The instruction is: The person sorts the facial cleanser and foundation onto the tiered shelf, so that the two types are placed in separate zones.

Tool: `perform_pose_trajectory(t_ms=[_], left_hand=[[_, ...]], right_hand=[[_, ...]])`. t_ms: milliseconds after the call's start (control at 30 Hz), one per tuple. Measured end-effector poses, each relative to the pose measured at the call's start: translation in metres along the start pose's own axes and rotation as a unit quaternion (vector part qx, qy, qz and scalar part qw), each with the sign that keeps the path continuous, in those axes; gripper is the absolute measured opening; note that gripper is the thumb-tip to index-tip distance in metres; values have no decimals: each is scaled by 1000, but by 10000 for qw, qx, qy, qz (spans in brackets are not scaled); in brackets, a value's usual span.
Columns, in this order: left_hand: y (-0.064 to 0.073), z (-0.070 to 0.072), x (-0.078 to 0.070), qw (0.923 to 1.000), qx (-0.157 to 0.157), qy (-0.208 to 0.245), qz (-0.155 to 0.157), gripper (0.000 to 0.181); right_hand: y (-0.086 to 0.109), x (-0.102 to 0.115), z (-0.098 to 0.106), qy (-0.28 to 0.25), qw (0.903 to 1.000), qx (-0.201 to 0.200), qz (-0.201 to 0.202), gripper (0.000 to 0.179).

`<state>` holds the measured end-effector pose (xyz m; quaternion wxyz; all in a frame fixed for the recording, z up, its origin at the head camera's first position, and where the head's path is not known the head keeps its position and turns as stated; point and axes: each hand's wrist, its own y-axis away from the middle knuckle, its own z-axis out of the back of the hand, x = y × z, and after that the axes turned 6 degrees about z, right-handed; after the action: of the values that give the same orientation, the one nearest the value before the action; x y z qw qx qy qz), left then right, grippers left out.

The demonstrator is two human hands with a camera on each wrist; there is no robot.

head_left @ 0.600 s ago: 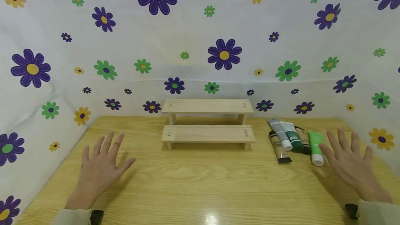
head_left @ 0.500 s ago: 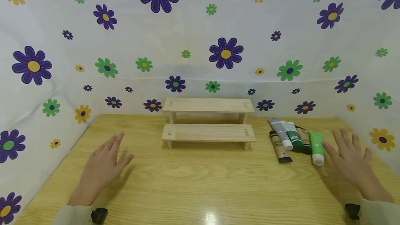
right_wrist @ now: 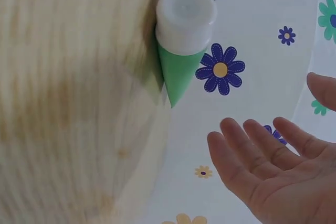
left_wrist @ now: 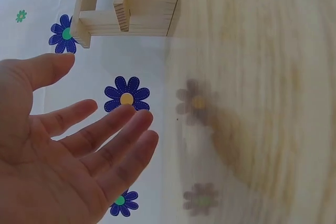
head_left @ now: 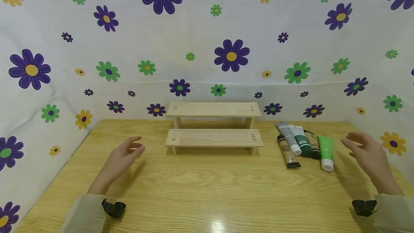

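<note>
My left hand (head_left: pixel 121 157) hovers over the left side of the table, holding nothing, its fingers relaxed in the left wrist view. Over the right side hovers my right hand (head_left: pixel 368 155), also holding nothing, loosely bent and apart from the tubes. Nearest to it lies a bright green squeeze tube (head_left: pixel 326 150) with a white cap (right_wrist: pixel 186 19). Left of that tube are a grey tube (head_left: pixel 288 136), a white and dark green tube (head_left: pixel 302 141) and two tan tubes, one (head_left: pixel 288 151) in front and one (head_left: pixel 313 143) partly covered.
A two-step wooden stand (head_left: pixel 214 137) is at the back middle of the table (head_left: pixel 200 186). Behind and beside the table hangs a white cloth (head_left: pixel 191 28) printed with flowers. Each wrist wears a black camera mount, the left one (head_left: pixel 114 208) and the right one (head_left: pixel 363 208).
Both hands have turned from palm-down with spread fingers to sideways, palms facing inward, with fingers more bent. The left hand has shifted a little to the right. The tubes and stand have not moved.
</note>
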<state>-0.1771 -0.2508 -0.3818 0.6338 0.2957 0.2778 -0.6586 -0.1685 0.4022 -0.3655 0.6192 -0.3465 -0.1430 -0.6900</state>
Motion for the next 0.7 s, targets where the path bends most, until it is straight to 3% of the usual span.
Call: perform_pose_trajectory(t_ms=[200, 300, 333, 400, 433, 500, 567, 633, 667, 700], left_hand=[[-4, 1, -6, 9994, 39, 340, -46, 57], [-8, 0, -7, 9982, 96, 582, -85, 55], [-9, -1, -7, 9978, 126, 647, -104, 55], [-11, -3, -8, 9969, 187, 748, -159, 54], [-13, -4, -8, 9966, 216, 781, -172, 54], [-15, -6, -9, 9961, 267, 815, -201, 54], [-17, -8, -10, 9950, 341, 907, -221, 53], [-21, -9, -12, 9935, 438, 1027, -202, 53], [-23, -10, -14, 9927, 485, 1086, -192, 53], [-25, -11, -15, 9915, 542, 1167, -170, 53]], right_hand=[[-8, -12, 1, -756, 9969, 88, -177, 62], [-12, -18, 3, -1039, 9942, 147, -215, 50], [-12, -16, 4, -1075, 9936, 242, -231, 59], [-14, -17, 5, -1133, 9927, 331, -234, 59], [-16, -19, 6, -1144, 9925, 354, -229, 49], [-17, -17, 7, -1144, 9917, 487, -338, 62], [-19, -21, 7, -1126, 9914, 502, -436, 56], [-22, -25, 9, -1148, 9905, 566, -501, 57], [-23, -26, 9, -1173, 9899, 603, -512, 68], [-25, -31, 9, -1197, 9898, 554, -534, 63]])
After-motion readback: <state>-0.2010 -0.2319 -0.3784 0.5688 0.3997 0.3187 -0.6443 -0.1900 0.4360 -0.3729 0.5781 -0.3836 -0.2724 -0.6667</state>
